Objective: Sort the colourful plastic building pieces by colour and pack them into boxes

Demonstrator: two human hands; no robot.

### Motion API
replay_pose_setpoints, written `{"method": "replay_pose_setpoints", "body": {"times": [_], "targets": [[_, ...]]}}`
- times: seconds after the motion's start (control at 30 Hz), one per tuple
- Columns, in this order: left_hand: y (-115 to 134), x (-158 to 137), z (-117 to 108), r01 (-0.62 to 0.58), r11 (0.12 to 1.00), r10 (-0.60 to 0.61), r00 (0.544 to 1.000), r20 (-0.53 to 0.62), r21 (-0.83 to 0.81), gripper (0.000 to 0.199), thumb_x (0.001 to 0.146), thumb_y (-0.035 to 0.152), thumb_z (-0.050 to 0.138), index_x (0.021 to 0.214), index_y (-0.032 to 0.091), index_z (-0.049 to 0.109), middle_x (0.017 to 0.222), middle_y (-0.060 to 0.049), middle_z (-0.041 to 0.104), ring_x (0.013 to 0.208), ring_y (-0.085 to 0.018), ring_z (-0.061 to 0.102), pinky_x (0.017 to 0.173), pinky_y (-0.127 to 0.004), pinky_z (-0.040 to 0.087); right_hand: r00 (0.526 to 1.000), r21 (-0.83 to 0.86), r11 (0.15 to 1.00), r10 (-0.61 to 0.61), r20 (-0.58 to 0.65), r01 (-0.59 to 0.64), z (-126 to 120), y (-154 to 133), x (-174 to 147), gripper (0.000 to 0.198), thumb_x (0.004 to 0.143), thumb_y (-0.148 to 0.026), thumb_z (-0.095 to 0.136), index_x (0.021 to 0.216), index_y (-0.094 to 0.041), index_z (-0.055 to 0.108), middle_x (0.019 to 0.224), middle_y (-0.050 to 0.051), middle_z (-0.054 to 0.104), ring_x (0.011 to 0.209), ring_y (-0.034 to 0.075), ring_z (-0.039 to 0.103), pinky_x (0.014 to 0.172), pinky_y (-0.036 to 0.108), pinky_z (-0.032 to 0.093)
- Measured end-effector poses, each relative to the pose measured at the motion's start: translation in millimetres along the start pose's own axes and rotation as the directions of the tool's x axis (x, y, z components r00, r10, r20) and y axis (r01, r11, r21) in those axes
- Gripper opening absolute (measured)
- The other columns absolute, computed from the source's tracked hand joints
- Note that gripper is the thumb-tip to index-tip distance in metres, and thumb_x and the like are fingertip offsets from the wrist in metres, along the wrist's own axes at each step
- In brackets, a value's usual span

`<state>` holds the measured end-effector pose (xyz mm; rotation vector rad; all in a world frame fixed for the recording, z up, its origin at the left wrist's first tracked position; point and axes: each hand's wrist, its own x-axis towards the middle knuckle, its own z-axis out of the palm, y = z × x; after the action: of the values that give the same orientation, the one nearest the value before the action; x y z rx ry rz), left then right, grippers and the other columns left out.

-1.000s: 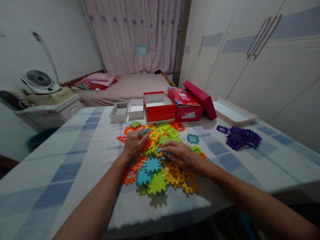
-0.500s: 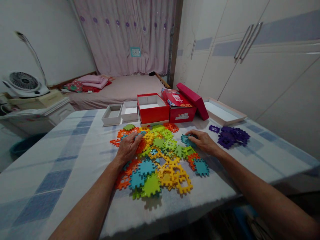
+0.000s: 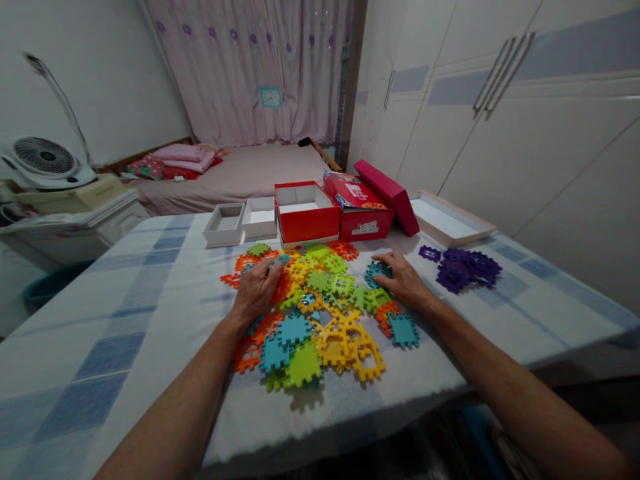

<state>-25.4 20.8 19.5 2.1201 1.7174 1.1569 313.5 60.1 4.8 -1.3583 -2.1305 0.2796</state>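
Left hand (image 3: 256, 288) pinches a teal tile (image 3: 284, 259), right hand (image 3: 405, 281) spread around teal pieces (image 3: 376, 272), mixed pile (image 3: 318, 281) between, purple pieces (image 3: 457, 270) farther right

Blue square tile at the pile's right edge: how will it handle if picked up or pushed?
The blue tile is probably stiff and light: it looks like thin, flat plastic. Being flat and square, it should slide rather than roll. Pushed toward the orange piece next to it, its toothed edge may snag.

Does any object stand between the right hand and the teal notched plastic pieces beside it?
Nothing visible does. The right hand partly covers the teal notched plastic pieces; whether it grips one is unclear.
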Motion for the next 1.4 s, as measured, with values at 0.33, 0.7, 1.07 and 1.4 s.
{"method": "replay_pose_setpoints", "body": {"times": [0.33, 0.7, 1.07, 1.4], "targets": [[-2.6, 0.0, 0.5, 0.014, 1.0, -0.014, 1.0, 0.002, 0.012, 0.037, 0.092, 0.045, 0.036, 0.064, 0.022, 0.044, 0.061, 0.002, 0.047, 0.06, -0.014, 0.045, 0.058, -0.026, 0.034, 0.973, 0.317, 0.929, 0.223, -0.06, -0.193, -54.7, -24.0, -26.6, 0.04, 0.075, -0.036, 0.063, 0.111, -0.018, 0.059, 0.101, 0.006, 0.065, 0.091, 0.021, 0.061, 0.08, 0.035, 0.05], [-2.5, 0.0, 0.1, 0.008, 1.0, -0.008, 1.0, 0.007, -0.023, 0.036, 0.093, 0.046, 0.036, 0.067, 0.022, 0.045, 0.062, 0.003, 0.046, 0.061, -0.015, 0.045, 0.06, -0.027, 0.034, 0.942, 0.127, 0.939, 0.3, 0.151, -0.319, -46.5, -53.3, -117.6, 0.042, 0.078, -0.039, 0.056, 0.116, -0.022, 0.063, 0.114, 0.008, 0.066, 0.101, 0.027, 0.063, 0.09, 0.044, 0.05], [11.4, -3.3, -0.4, -0.087, 0.992, 0.08, 0.993, -0.083, -0.089, 0.028, 0.092, 0.038, 0.04, 0.082, 0.019, 0.06, 0.086, -0.004, 0.065, 0.083, -0.017, 0.058, 0.078, -0.027, 0.043, 0.937, 0.322, 0.885, 0.283, 0.205, -0.338, -68.5, -63.4, -111.5, 0.034, 0.079, -0.042, 0.061, 0.105, -0.022, 0.064, 0.098, 0.005, 0.067, 0.086, 0.022, 0.063, 0.074, 0.034, 0.053], [23.8, -7.8, -1.4, 0.02, 0.965, -0.042, 0.996, -0.078, -0.26, 0.038, 0.093, 0.043, 0.04, 0.064, 0.02, 0.049, 0.059, 0.004, 0.042, 0.056, -0.012, 0.041, 0.055, -0.025, 0.035, 0.964, 0.63, 0.765, -0.049, 0.263, -0.134, -21.3, -124.1, -9.6, 0.023, 0.08, -0.031, 0.061, 0.097, -0.017, 0.062, 0.089, 0.002, 0.062, 0.08, 0.015, 0.056, 0.07, 0.026, 0.045]]}}
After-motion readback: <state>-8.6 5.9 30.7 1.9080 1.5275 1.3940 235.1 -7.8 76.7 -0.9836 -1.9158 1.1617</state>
